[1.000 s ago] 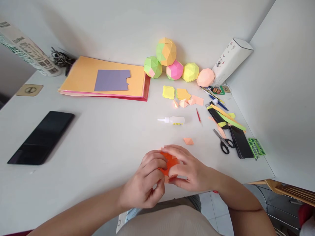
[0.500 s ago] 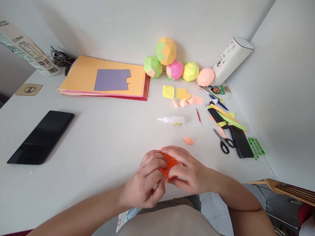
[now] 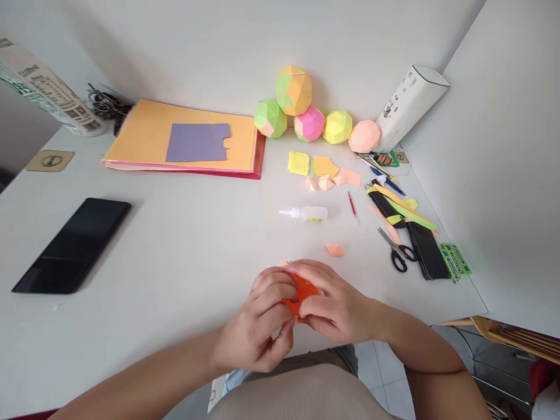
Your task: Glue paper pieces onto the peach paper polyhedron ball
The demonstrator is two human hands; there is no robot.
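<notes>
At the front edge of the desk, an orange folded-paper piece (image 3: 303, 294) is held between both hands, its outline largely covered by fingers. My left hand (image 3: 269, 318) grips its left side, thumb and fingers pinched at the lower edge. From the right, my right hand (image 3: 332, 303) closes on it with fingers over the top and thumb lower down. Just beyond the hands lies a small folded peach paper piece (image 3: 335, 250). Farther off, a white glue bottle (image 3: 311, 213) rests on its side, and a thin red pen-like stick (image 3: 352, 204) lies to its right.
Several faceted paper balls (image 3: 294, 90) stand along the wall. Paper squares (image 3: 298, 163) lie before them. Scissors (image 3: 397, 251), a black phone (image 3: 427, 251) and paper strips (image 3: 411, 213) are at right. A folder stack (image 3: 144, 134) and a black tablet (image 3: 74, 245) occupy the left.
Both hands stay almost in place on the orange paper piece, with only slight finger shifts. The whole view has moved very slightly.
</notes>
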